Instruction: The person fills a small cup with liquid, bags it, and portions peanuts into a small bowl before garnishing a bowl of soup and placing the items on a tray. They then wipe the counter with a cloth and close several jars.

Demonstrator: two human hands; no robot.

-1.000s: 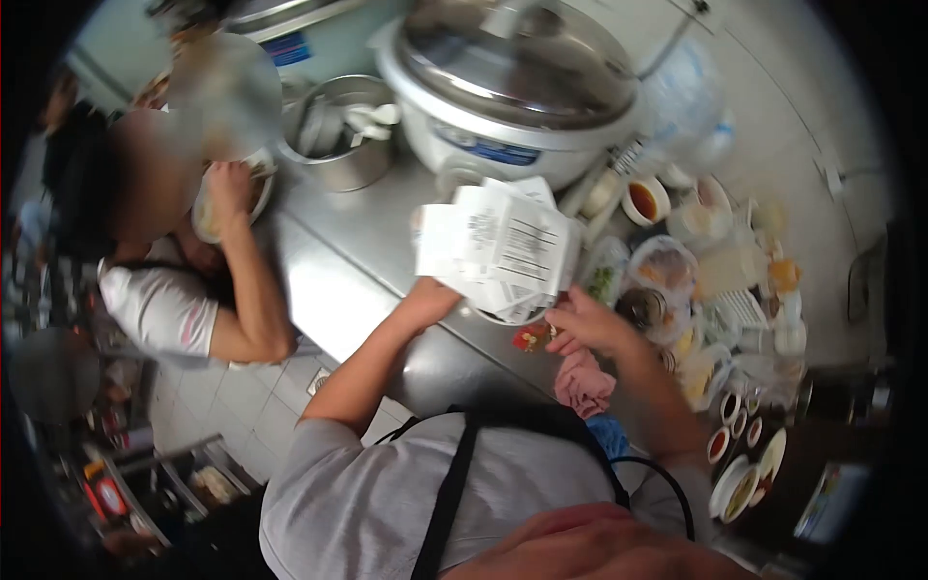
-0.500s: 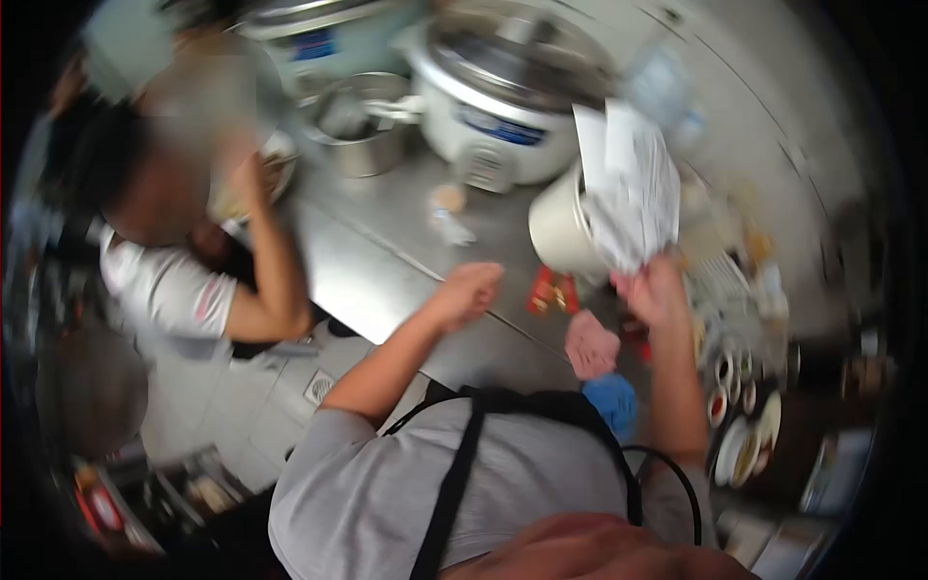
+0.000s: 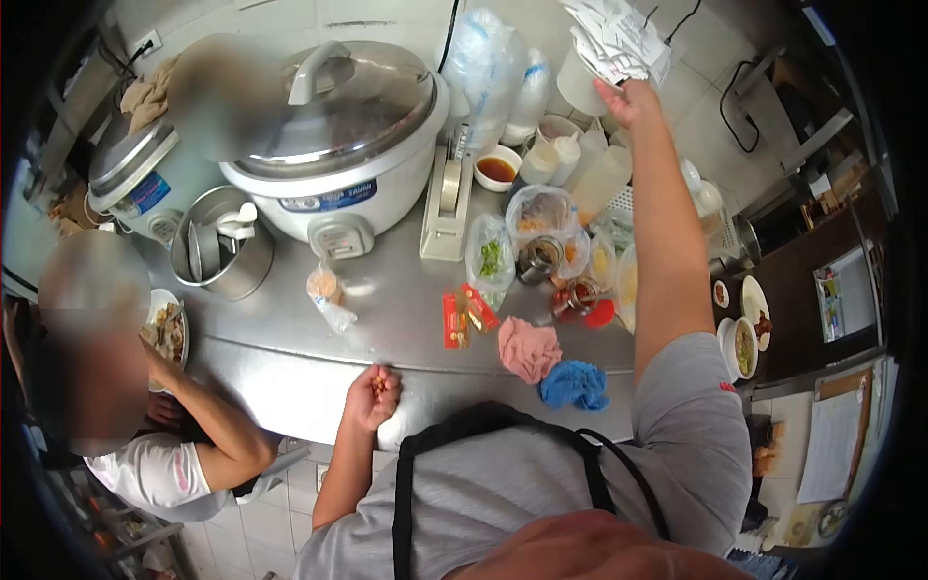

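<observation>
My left hand (image 3: pixel 373 397) is closed, palm up, over the front edge of the steel counter (image 3: pixel 280 329); small orange-brown pieces show between its curled fingers. My right hand (image 3: pixel 628 102) reaches far up, its fingers closed on the lower part of a white tub (image 3: pixel 580 85) stuffed with crumpled white paper slips (image 3: pixel 619 41). Between the hands lie red packets (image 3: pixel 455 321), a pink cloth (image 3: pixel 529 349) and a blue cloth (image 3: pixel 574 385). A small tied plastic bag (image 3: pixel 331 300) rests behind my left hand.
Large rice cooker (image 3: pixel 338 155), metal pot with utensils (image 3: pixel 224 249), tape dispenser (image 3: pixel 447 208), bowl of brown sauce (image 3: pixel 497 168), bags of chopped food (image 3: pixel 491 256) and jars (image 3: pixel 538 259) crowd the back. Another person (image 3: pixel 145 454) is at the left beside a plate of food (image 3: pixel 166 338).
My right hand has carried the tub and papers up and back, toward the wall. My left hand has turned palm up near the counter edge. The view has swung round and is sharper.
</observation>
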